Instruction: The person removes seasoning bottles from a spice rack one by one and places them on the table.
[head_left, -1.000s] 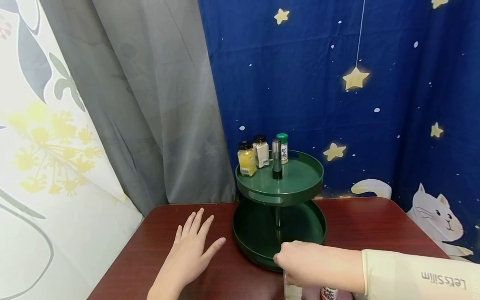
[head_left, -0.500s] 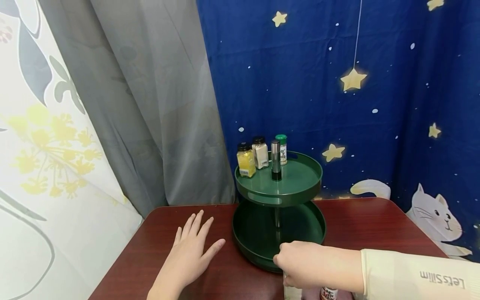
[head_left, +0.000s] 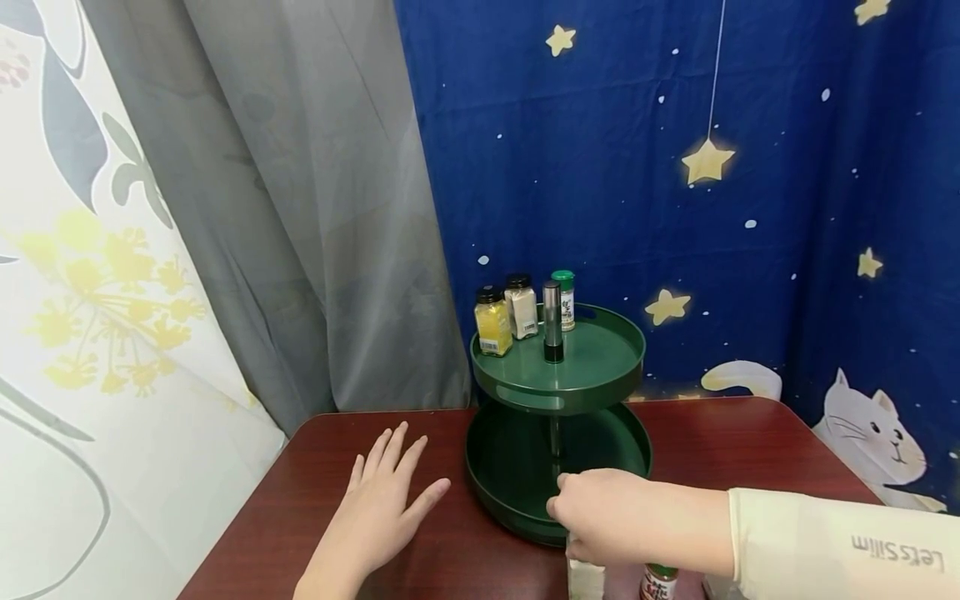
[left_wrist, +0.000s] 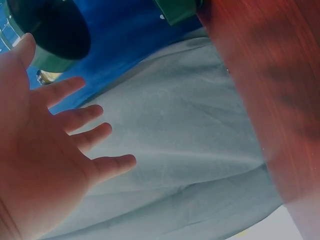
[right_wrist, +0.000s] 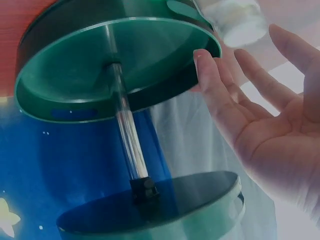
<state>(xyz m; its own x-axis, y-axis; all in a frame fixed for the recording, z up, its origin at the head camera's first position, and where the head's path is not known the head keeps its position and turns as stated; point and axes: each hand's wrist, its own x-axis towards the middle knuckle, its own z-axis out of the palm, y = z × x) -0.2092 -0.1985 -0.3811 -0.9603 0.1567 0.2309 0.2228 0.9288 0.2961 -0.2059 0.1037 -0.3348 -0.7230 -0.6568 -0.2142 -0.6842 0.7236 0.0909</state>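
Observation:
My left hand (head_left: 375,512) hovers over the table's left side with fingers spread and nothing in it; its palm and fingers (left_wrist: 115,165) also show in the left wrist view. My right hand (head_left: 600,515) is just above a pale, whitish container (head_left: 587,581) in front of the green two-tier rack (head_left: 517,521). In the right wrist view its fingers (right_wrist: 212,85) are parted beside a blurred clear jar (right_wrist: 240,22) with white on it, with a gap between. A small seasoning bottle (head_left: 658,583) with a green cap and red-and-white label stands below the right forearm.
On the rack's upper tier (head_left: 600,350) stand a yellow jar (head_left: 492,323), a cream-coloured jar (head_left: 522,308), a silver-and-black cylinder (head_left: 552,321) and a green-capped bottle (head_left: 567,304). The red-brown table (head_left: 450,567) ends at grey (head_left: 390,250) and blue (head_left: 615,167) curtains.
My right hand has risen slightly, showing more of the pale container and the green cap of the seasoning bottle beneath. The left hand stays in place.

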